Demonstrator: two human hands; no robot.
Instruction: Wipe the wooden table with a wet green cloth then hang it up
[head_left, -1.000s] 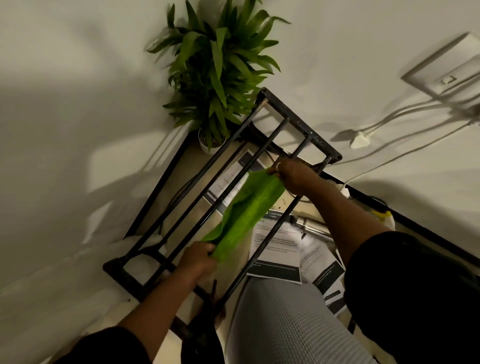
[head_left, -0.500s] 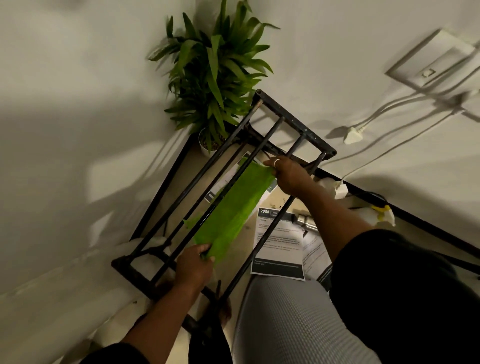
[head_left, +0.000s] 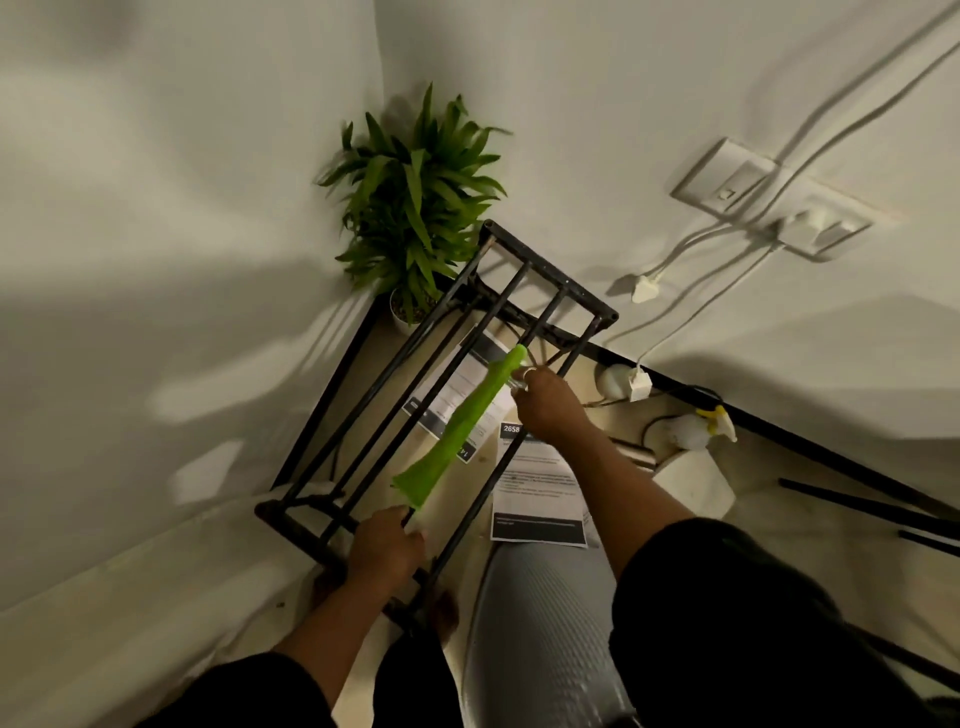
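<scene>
The cloth (head_left: 464, 426) lies stretched along 1 bar of the rack (head_left: 550, 283). The left hand (head_left: 385, 551) grips its near end and the right hand (head_left: 545, 402) pinches its far end, seemingly spreading it to dry.

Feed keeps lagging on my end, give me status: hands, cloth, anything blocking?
Left hand and right hand each grip one end of the green cloth. Cloth stretched along a bar of the black rack. Nothing in the way.
</scene>
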